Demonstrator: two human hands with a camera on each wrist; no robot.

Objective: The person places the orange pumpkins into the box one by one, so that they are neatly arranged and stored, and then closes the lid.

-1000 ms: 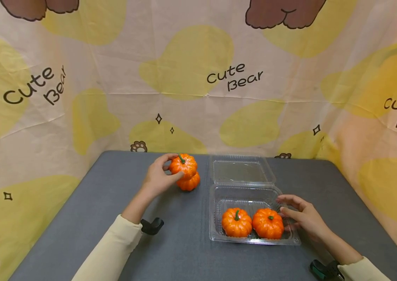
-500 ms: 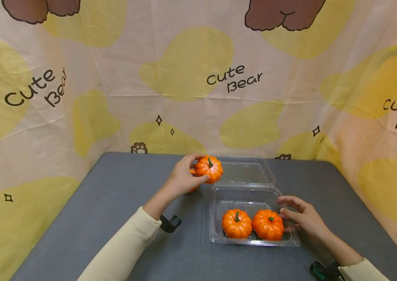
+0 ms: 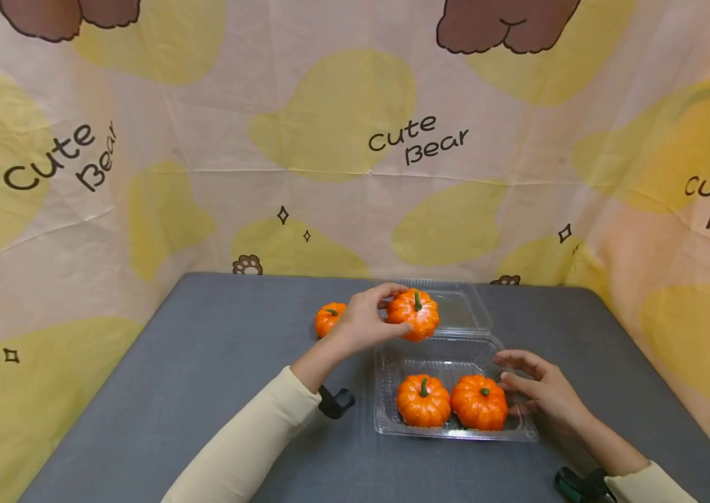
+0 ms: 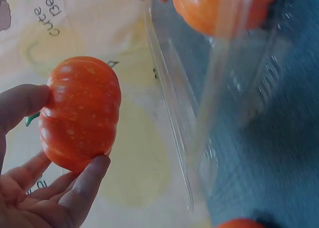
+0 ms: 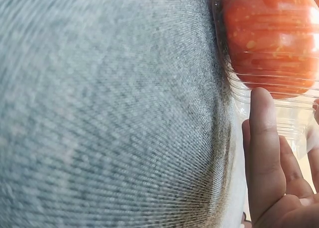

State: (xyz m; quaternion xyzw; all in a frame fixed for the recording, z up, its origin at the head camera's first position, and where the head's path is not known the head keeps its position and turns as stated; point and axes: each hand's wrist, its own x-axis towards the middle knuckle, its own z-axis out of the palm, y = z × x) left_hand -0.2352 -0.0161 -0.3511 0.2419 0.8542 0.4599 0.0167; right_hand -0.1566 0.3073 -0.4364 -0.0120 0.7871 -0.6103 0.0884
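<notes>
My left hand (image 3: pixel 364 321) holds a small orange pumpkin (image 3: pixel 414 314) with a green stem between thumb and fingers. The pumpkin is raised over the hinge between the lid and base of a clear plastic clamshell container (image 3: pixel 455 434). In the left wrist view the held pumpkin (image 4: pixel 82 113) shows its ribbed side. Two more pumpkins, a left one (image 3: pixel 423 401) and a right one (image 3: pixel 479 403), sit side by side in the front of the base. Fairly straight fingers of my right hand (image 3: pixel 546 391) touch the container's right wall, beside the right pumpkin (image 5: pixel 271 43).
Another pumpkin (image 3: pixel 328 320) stands on the grey table (image 3: pixel 235 335), left of the container and partly behind my left hand. The open clear lid (image 3: pixel 465 307) lies toward the back. A printed cloth (image 3: pixel 330 140) hangs behind the table and along its sides.
My left hand has carried its pumpkin to the right, from above the pumpkin on the table to over the container. The right hand and the container stay in place.
</notes>
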